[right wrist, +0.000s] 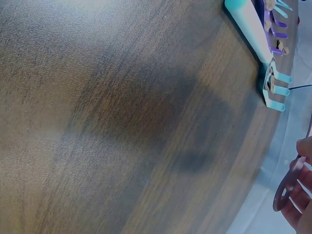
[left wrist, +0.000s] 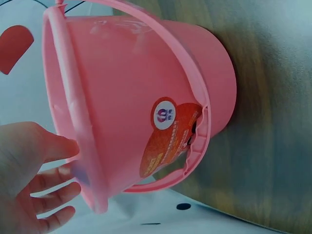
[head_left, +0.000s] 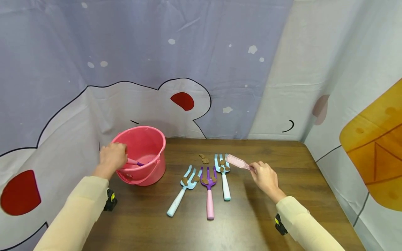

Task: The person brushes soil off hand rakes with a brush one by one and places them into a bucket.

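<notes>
My left hand is at the rim of a pink bucket. It holds a tool with a pink handle and a purple part, which reaches into the bucket; the tool's far end is hidden. My right hand pinches a small pink brush-like tool by its handle, its long pale textured head pointing left. That head is beside the tines of the right light-blue hand fork. Also on the table are a purple hand fork with a pink handle and another light-blue hand fork.
Brown clumps lie on the forks' tines, with loose brown pieces on the wooden table behind them. A printed curtain hangs along the table's back and sides. The bucket's handle hangs down its side.
</notes>
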Demonstrator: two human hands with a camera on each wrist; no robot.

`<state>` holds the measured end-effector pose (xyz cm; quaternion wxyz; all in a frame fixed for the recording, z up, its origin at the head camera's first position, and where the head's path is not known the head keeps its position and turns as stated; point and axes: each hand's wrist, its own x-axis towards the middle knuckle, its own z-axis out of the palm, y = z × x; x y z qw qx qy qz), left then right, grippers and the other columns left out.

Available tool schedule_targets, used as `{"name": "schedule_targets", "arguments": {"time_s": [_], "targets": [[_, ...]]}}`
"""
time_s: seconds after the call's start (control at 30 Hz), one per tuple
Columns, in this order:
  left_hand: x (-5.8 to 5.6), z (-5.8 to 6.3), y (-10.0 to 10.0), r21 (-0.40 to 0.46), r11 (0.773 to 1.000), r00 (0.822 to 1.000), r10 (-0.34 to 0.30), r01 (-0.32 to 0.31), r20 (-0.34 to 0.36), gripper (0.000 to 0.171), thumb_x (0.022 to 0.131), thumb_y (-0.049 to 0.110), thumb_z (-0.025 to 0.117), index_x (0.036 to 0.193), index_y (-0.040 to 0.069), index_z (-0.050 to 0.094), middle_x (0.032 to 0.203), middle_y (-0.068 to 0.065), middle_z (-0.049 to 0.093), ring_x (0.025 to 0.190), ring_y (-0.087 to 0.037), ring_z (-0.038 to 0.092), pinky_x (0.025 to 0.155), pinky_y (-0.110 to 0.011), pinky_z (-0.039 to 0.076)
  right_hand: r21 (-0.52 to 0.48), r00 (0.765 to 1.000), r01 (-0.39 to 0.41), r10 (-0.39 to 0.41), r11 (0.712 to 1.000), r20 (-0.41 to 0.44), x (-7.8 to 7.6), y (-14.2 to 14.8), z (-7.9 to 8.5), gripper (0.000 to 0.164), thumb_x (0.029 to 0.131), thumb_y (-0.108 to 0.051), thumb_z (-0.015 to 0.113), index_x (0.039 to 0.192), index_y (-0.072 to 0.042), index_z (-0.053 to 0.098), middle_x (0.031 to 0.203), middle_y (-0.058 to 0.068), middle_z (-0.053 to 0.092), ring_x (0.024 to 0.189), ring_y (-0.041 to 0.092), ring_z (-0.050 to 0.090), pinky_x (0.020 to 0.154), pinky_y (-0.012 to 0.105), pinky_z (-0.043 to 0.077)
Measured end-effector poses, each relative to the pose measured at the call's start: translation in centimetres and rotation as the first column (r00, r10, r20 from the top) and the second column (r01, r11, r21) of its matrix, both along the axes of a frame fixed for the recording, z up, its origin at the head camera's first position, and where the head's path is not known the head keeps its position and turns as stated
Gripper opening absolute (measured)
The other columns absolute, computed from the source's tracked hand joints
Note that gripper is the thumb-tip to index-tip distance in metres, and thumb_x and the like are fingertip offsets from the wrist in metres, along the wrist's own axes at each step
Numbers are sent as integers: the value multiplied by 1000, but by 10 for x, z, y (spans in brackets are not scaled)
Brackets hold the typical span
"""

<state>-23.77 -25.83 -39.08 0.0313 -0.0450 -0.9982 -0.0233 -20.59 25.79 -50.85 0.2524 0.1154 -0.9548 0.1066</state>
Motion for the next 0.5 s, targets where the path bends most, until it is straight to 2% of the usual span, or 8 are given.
{"name": "schedule_targets", "arguments": {"time_s": [0.2, 0.33, 0.5], "targets": [[0, 7, -4, 22, 1000, 1000, -4, 4, -25, 15, 76, 14, 58, 85, 2, 62, 74, -16, 58, 72, -41, 53, 60, -47, 37, -6, 1000, 0, 0, 1000, -6, 1, 0, 0, 19, 66, -13, 71, 83, -12, 65, 73, 2, 59, 65, 25, 57, 49, 39, 44], [1, 9, -1, 63, 998, 999, 2, 1, -39, 18, 76, 15, 58, 89, 3, 61, 77, -16, 58, 69, -36, 53, 55, -44, 41, -5, 1000, 3, -3, 1000, 0, 1, 0, 1, 18, 66, -14, 71, 84, -12, 65, 73, 3, 59, 65, 26, 57, 50, 40, 44], [6, 13, 11, 124, 992, 999, -5, 12, -52, 19, 76, 16, 60, 91, 4, 60, 81, -13, 55, 69, -30, 52, 51, -42, 44, 2, 1000, 8, -8, 1000, 11, 1, -1, 1, 19, 67, -14, 70, 84, -13, 65, 73, 3, 59, 66, 26, 57, 50, 40, 45]]}}
